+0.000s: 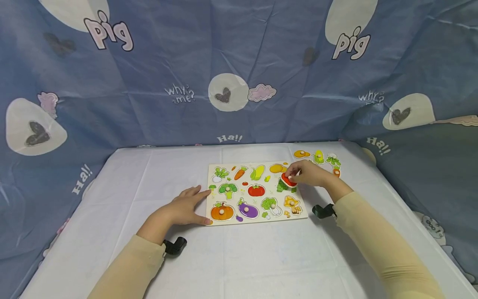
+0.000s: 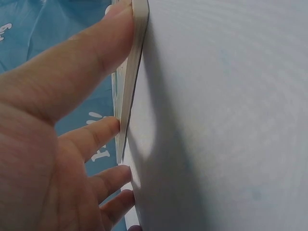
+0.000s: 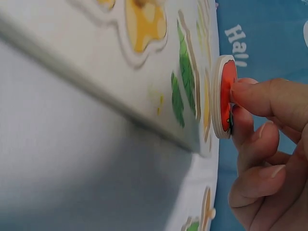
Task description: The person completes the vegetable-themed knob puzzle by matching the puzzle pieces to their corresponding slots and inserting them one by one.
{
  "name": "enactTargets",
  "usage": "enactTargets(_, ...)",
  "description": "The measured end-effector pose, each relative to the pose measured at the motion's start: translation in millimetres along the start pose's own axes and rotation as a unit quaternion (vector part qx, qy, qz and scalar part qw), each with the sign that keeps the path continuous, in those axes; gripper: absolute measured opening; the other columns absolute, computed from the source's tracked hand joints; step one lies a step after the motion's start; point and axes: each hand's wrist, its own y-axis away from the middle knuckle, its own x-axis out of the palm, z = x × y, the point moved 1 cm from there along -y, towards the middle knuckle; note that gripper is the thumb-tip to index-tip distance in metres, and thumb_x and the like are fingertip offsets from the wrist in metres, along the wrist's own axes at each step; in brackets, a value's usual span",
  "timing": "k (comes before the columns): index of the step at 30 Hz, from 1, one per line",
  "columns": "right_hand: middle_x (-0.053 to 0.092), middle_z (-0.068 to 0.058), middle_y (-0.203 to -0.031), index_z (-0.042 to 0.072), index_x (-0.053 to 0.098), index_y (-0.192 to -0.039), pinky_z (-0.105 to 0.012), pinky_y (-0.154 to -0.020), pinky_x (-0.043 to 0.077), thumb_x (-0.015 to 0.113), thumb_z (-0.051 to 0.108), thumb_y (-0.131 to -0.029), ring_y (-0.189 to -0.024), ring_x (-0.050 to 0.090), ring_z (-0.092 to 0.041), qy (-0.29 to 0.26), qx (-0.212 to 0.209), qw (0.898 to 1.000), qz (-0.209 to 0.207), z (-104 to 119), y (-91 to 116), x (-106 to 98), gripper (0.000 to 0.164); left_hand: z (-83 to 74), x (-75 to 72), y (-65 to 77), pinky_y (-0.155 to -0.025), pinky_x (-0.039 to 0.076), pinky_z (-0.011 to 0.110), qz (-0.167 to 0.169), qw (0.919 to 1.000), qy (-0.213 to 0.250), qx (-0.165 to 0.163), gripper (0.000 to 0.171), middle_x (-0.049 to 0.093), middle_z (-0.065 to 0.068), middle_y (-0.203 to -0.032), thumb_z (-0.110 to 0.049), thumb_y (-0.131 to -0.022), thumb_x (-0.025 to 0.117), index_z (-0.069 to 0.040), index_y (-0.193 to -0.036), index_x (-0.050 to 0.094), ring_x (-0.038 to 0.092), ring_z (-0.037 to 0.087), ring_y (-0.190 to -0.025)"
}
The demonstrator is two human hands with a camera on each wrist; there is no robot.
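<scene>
A wooden vegetable puzzle board (image 1: 242, 225) lies flat on the table. My right hand (image 1: 307, 172) pinches a red tomato puzzle piece (image 3: 226, 96) between thumb and fingers, lifted just above the board's right side. The printed tomato (image 1: 256, 190) in the board's middle shows no knob. My left hand (image 1: 183, 207) spreads at the board's left edge, thumb and index fingertip touching it, fingers fairly straight. Knobbed pieces sit in the board: broccoli (image 1: 228, 189), pumpkin (image 1: 222, 212), eggplant (image 1: 248, 209), leafy cabbage (image 1: 271, 206) and mushrooms (image 1: 293, 204).
Past the board's far right corner lie loose pieces: a potato (image 1: 301, 154), corn (image 1: 318, 157), a white-and-green radish (image 1: 332, 159) and a carrot (image 1: 337, 171), partly near my right forearm. A white cloth covers the table (image 1: 257, 265); a blue printed curtain (image 1: 186, 120) stands behind.
</scene>
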Motion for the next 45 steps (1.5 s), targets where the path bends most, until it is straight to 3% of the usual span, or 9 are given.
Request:
enactTargets(19, 0.063, -0.002, -0.090, 0.008, 0.072, -0.098, -0.029, -0.069, 0.048, 0.068, 0.004, -0.094, -0.080, 0.054, -0.018, -0.004, -0.067, 0.996, 0.054, 32.5, -18.6, 31.1, 0.008, 3.9, 2.2, -2.6, -0.113, 0.020, 0.070, 0.000, 1.0000, -0.003, 0.005, 0.105, 0.021, 0.022, -0.163, -0.060, -0.071, 0.082, -0.019, -0.156, 0.037, 0.016, 0.048, -0.148)
enactTargets(33, 0.066, -0.001, -0.088, 0.007, 0.073, -0.097, -0.029, -0.066, 0.050, 0.069, 0.000, -0.090, -0.080, 0.057, -0.017, 0.004, -0.089, 0.993, 0.075, 45.4, -33.9, 48.9, 0.010, 2.2, 1.1, -1.3, -0.113, 0.021, 0.069, -0.001, 1.0000, -0.002, 0.002, 0.104, 0.021, 0.021, -0.163, -0.058, -0.071, 0.083, -0.019, -0.156, 0.037, 0.017, 0.047, -0.148)
enactTargets(45, 0.065, -0.001, -0.089, 0.009, 0.073, -0.099, -0.028, -0.064, 0.048, 0.068, 0.002, -0.091, -0.076, 0.055, -0.015, 0.009, -0.061, 0.994, 0.093, 48.7, -42.6, 56.6, 0.012, 2.7, 1.4, -1.3, -0.113, 0.020, 0.070, -0.002, 1.0000, 0.001, 0.002, 0.104, 0.021, 0.022, -0.163, -0.058, -0.071, 0.083, -0.019, -0.156, 0.037, 0.016, 0.047, -0.148)
